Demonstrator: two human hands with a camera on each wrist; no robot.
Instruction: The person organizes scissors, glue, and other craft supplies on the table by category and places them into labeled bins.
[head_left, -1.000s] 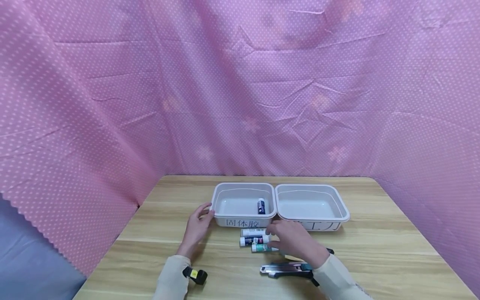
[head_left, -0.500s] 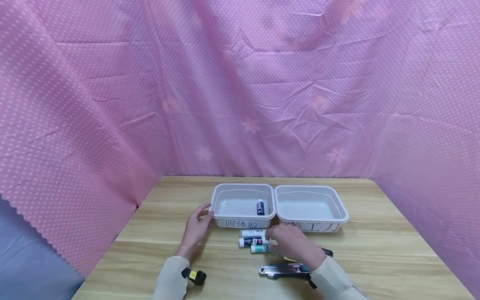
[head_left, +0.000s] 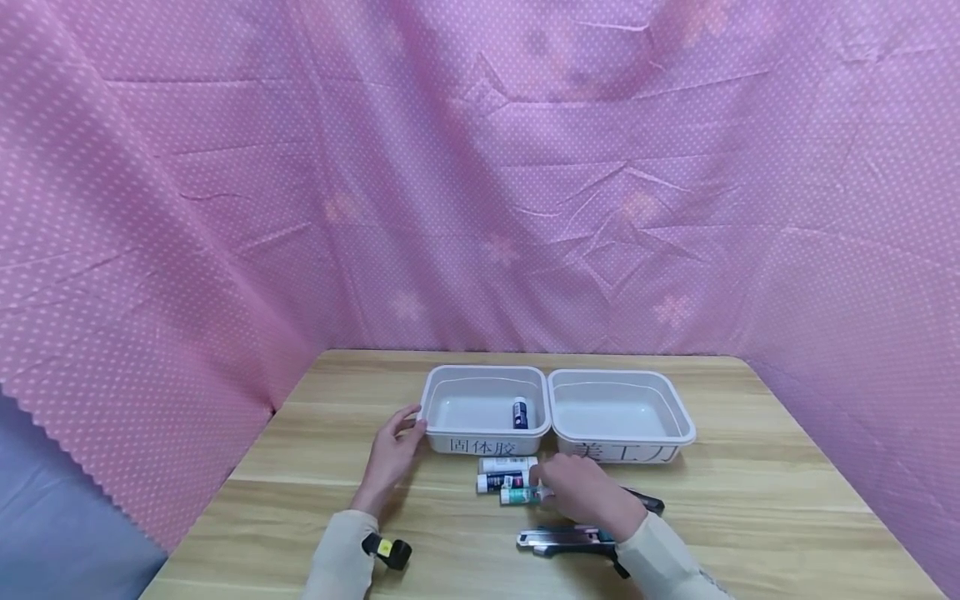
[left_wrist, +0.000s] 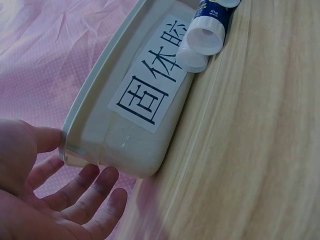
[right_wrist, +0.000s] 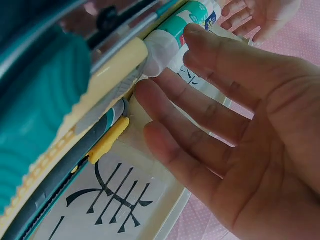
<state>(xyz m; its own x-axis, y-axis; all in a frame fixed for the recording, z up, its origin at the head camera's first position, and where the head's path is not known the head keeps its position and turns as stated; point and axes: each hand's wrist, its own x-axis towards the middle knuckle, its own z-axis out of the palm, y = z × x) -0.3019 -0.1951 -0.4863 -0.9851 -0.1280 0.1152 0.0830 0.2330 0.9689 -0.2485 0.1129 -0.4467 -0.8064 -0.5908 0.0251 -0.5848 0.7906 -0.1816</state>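
My left hand (head_left: 393,454) touches the front left corner of the left white bin (head_left: 487,367), its thumb and fingertips at the rim and fingers spread. A navy glue stick (head_left: 520,412) lies inside that bin. My right hand (head_left: 581,487) reaches over a row of glue sticks in front of the bins: a white one (head_left: 507,464), a dark blue one (head_left: 495,482) and a green one (head_left: 519,496). In the right wrist view its thumb and fingertips are right beside the clear-capped end of the green glue stick (right_wrist: 175,30), fingers loosely extended.
The right white bin (head_left: 622,372) stands beside the left one; both have Chinese labels. Utility knives (head_left: 558,537) lie under and near the right forearm, and one dark handle (head_left: 647,502) sticks out beyond the wrist. A pink dotted curtain (head_left: 487,208) surrounds the wooden table (head_left: 450,542).
The right hand has shifted slightly at the glue sticks, its fingertips now lower by the green one. The left hand stays at the bin's corner.
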